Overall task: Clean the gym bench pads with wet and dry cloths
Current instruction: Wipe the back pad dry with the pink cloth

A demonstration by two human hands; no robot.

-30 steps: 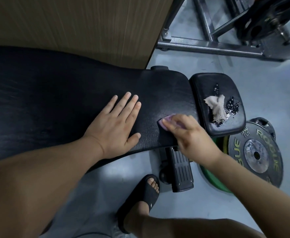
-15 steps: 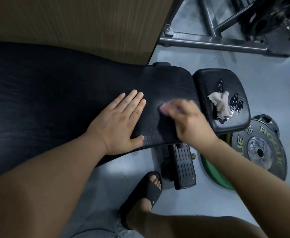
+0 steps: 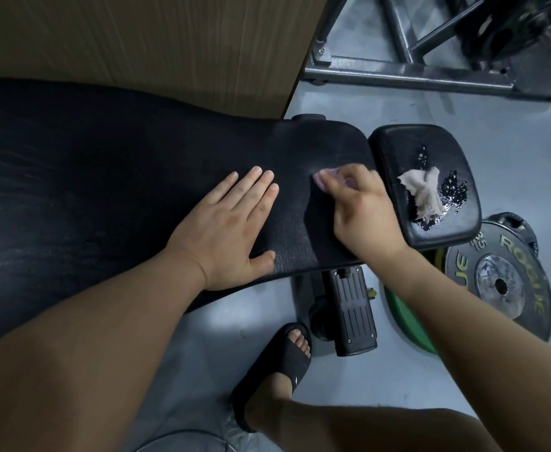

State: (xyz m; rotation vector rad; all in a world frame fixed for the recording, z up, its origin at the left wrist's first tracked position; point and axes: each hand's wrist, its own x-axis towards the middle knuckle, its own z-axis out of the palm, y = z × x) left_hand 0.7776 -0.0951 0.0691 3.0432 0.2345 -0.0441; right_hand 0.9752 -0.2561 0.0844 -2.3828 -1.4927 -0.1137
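Flatly, left hand [image 3: 225,230] splayed on grainy black pad [image 3: 104,177]; right hand [image 3: 362,216] clutching pink cloth [image 3: 320,179].

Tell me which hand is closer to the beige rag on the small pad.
Right. The right hand, gripping a pink cloth, is just beside the beige rag; the left hand rests flat farther along the long pad.

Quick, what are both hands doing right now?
The left hand is open, lying flat on the long bench pad.
The right hand is closed, holding a pink cloth against that pad.
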